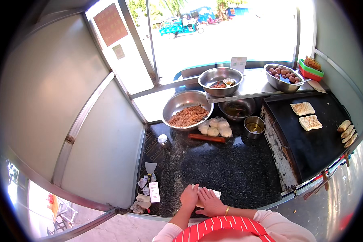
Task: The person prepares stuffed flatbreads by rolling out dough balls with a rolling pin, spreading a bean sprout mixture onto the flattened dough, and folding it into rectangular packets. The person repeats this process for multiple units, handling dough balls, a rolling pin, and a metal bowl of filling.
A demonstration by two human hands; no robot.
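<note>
At the near edge of the black speckled stone counter (230, 166) lies a pale piece of dough (215, 193), partly covered by both hands. My left hand (189, 196) is at its left end, thumb over the dough; its other fingers are curled and partly hidden. My right hand (211, 203) rests palm down across the dough, fingers stretched forward. Beyond them a reddish wooden rolling pin (207, 138) lies before bagged dough balls (213, 127). A large steel bowl (177, 104) of minced filling (189, 116) stands behind these.
Right of the counter, a black griddle (305, 148) carries two square flatbreads (310, 122) and several folded ones (348, 133). An oil pot (254, 127) stands beside it. Eggs fill a bowl (282, 86) on the shelf. A shaker (163, 140) and scraper (150, 167) lie left.
</note>
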